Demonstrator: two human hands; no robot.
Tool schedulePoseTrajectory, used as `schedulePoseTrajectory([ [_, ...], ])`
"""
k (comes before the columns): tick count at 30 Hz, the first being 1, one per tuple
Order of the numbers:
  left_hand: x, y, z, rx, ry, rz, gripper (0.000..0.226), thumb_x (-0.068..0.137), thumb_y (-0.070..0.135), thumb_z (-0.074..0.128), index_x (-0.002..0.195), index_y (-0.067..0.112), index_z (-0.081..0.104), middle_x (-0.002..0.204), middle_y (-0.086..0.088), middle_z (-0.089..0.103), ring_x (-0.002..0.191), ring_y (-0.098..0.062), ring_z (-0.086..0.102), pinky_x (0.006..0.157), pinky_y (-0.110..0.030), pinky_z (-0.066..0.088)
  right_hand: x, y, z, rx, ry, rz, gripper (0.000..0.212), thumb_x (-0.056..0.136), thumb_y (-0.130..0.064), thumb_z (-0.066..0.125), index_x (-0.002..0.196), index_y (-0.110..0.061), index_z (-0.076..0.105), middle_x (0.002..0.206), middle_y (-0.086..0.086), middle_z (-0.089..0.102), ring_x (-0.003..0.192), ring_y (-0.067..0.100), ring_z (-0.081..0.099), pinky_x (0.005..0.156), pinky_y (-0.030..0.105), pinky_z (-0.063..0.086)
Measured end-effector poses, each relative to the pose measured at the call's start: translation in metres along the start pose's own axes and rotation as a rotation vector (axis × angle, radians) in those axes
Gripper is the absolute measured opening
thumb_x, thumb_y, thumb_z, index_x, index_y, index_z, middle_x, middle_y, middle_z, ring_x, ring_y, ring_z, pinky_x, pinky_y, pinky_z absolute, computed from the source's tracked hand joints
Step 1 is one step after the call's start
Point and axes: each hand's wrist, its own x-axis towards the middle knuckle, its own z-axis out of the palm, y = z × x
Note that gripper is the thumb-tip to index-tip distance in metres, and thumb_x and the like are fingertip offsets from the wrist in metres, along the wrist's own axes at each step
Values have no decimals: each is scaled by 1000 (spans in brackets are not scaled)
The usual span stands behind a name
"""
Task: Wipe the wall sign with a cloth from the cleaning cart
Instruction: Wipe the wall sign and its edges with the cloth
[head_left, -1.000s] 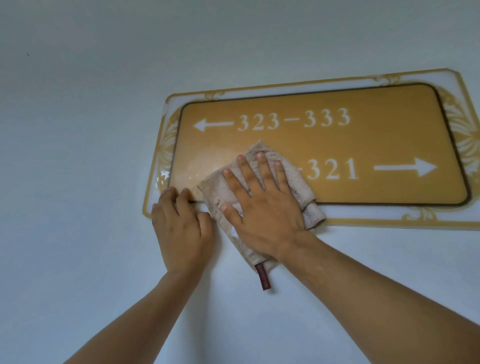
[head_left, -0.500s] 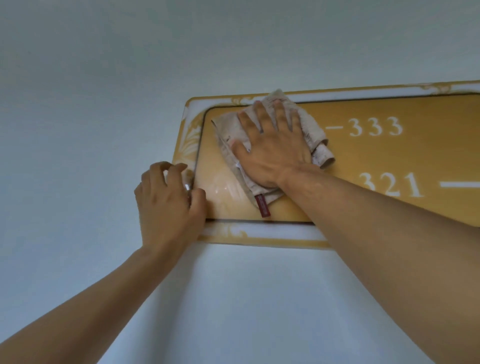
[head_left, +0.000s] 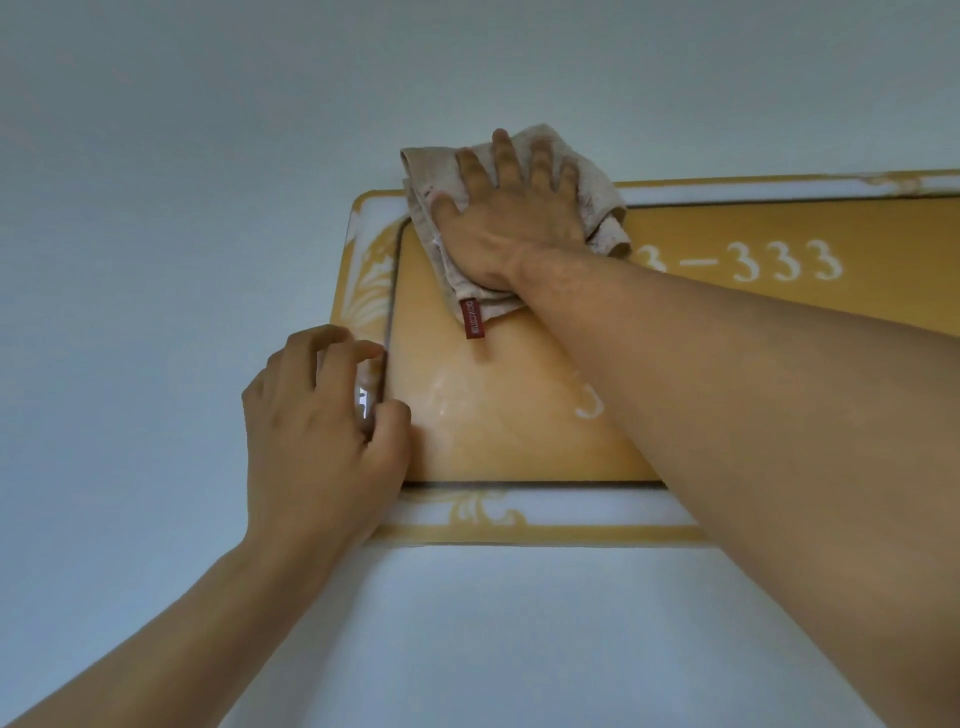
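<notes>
The wiping is in hand: the right hand (head_left: 514, 223), spread flat, presses the cloth (head_left: 587, 182) on the wall sign (head_left: 519, 415) at its upper left corner, the left hand (head_left: 317, 431) loosely curled at the sign's left edge, and a sweep rightward along the top likely comes next.

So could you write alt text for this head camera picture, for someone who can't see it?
A person's right hand presses a folded beige cloth flat against the top left corner of a gold wall sign with white room numbers. The left hand steadies the sign's left edge. A small red tag hangs from the cloth; the wall is plain pale.
</notes>
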Motion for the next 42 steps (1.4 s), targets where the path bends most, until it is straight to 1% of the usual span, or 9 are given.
schedulePoseTrajectory([
  [6, -2, -1, -1, -1, -4, -14, 35, 79, 23, 49, 111, 19, 62, 124, 0, 53, 111, -17, 47, 97, -27, 24, -5, 0, 0, -13, -18, -13, 70, 96, -63, 10, 158, -33, 2, 167, 0, -8, 152, 33, -14, 120, 54, -12],
  [10, -3, 0, -1, 6, -6, -14, 36, 79, 23, 50, 112, 18, 63, 126, -1, 53, 113, -19, 47, 98, -29, 27, -29, -5, 3, -24, -6, -23, 70, 96, -62, 9, 158, -31, 1, 167, 0, -8, 151, 33, -15, 119, 54, -12],
  [18, -4, 0, -5, 30, -50, 0, 40, 79, 26, 46, 114, 14, 61, 132, -8, 55, 121, -27, 49, 105, -42, 34, -67, -11, 6, -41, -20, -63, 68, 97, -60, 8, 158, -31, -1, 167, 0, -10, 151, 31, -17, 119, 55, -11],
  [25, -19, -10, -13, 7, -121, 50, 47, 83, 24, 40, 122, 7, 59, 142, -15, 51, 130, -33, 45, 112, -48, 35, -100, -14, 11, -57, -19, -84, 67, 98, -60, 7, 158, -31, -2, 167, 0, -12, 151, 31, -19, 119, 55, -13],
  [28, -33, -15, -20, 44, -172, 76, 54, 85, 24, 36, 133, 6, 54, 148, -16, 46, 139, -32, 39, 116, -52, 31, -119, -15, 12, -53, -18, -91, 68, 98, -59, 7, 158, -30, -1, 167, 2, -10, 151, 32, -18, 119, 56, -12],
  [31, -53, -24, -28, 104, -225, 122, 60, 88, 25, 34, 144, 6, 46, 155, -16, 39, 145, -32, 34, 119, -52, 26, -145, -18, 11, -46, -6, -116, 68, 98, -58, 9, 159, -29, 0, 167, 4, -8, 151, 33, -16, 119, 57, -8],
  [33, -64, -27, -33, 147, -246, 144, 61, 89, 25, 34, 147, 7, 44, 157, -16, 37, 146, -32, 32, 119, -52, 25, -165, -19, 12, -34, 4, -127, 69, 98, -58, 12, 159, -27, 2, 167, 5, -8, 151, 34, -15, 119, 57, -6],
  [37, -76, -27, -37, 181, -237, 105, 60, 91, 25, 34, 147, 7, 43, 156, -17, 37, 146, -32, 33, 118, -53, 28, -204, -25, 16, -5, 19, -147, 68, 100, -57, 19, 159, -26, 8, 167, 7, -3, 151, 35, -13, 120, 57, -2],
  [42, -77, -24, -38, 203, -137, -143, 55, 86, 20, 34, 136, 2, 47, 149, -21, 41, 138, -37, 36, 116, -55, 29, -243, -28, 17, 32, -12, -191, 67, 100, -55, 27, 159, -25, 13, 167, 8, -2, 152, 35, -11, 120, 57, 1],
])
